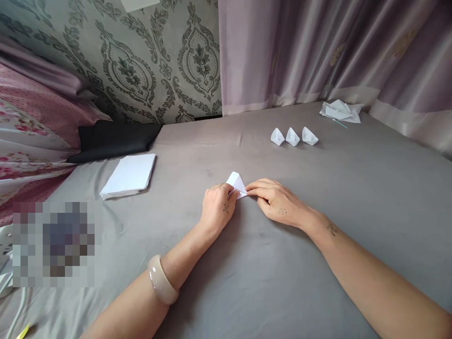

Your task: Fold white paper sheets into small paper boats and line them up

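A small folded sheet of white paper [236, 181] lies on the grey cloth surface [268, 263] in the middle of the view. My left hand [219, 203] is closed on the paper's left side, with thumb and fingers pressed to it. From the right, my right hand [277, 198] pinches the paper's right corner between thumb and fingertips. The lower part of the folded paper is partly hidden behind my left hand. A pale bangle [162, 281] sits round my left forearm.
Three folded paper boats [292, 136] stand in a row at the back right. Farther right, more folded paper [339, 111] lies beside a thin green stick [340, 123]. A stack of white paper [130, 174] sits at the left, near black cloth [116, 140]. Curtains hang behind.
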A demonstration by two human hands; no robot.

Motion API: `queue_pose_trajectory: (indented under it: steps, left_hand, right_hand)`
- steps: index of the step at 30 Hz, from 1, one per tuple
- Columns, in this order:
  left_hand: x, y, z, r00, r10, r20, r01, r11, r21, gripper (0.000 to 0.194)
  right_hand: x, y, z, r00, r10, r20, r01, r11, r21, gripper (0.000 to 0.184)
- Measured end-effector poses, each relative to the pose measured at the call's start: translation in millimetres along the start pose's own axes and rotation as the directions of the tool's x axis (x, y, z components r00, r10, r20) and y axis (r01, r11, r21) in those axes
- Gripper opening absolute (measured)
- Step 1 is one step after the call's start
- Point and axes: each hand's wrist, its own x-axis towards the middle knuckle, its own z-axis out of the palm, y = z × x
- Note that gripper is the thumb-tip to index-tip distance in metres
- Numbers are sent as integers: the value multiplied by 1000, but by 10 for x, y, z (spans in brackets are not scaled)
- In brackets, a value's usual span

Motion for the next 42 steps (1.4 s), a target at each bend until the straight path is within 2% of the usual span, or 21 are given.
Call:
queue_pose_trajectory:
  steps: [7, 12, 21, 29, 33, 42]
  left_hand:
    - [1, -35, -20, 1000, 22, 14, -22, 1000, -13, 20]
    - [4, -46, -13, 1000, 18, 21, -18, 1000, -25, 21]
    - [17, -25, -41, 998, -28, 48, 32, 997, -71, 21]
    - [30, -78, -18, 999, -50, 7, 51, 996, -73, 22]
    - [9, -82, -60, 999, -48, 23, 50, 993, -110, 22]
    - [2, -124, -47, 995, -95, -10, 92, 985, -143, 20]
  right_hand:
    - [-14, -8, -2, 999, 45, -29, -44, 999, 28, 49]
    - [-35, 33, -23, 999, -34, -4, 34, 998, 44, 54]
    - [-59, 21, -43, 996, -54, 74, 60, 995, -82, 51]
    - [-49, -30, -1, 997, -68, 46, 74, 988, -139, 43]
    - [-35, -75, 22, 998, -61, 19, 63, 987, -146, 39]
    - [-33, -91, 87, 997, -81, -4, 80, 987, -139, 38]
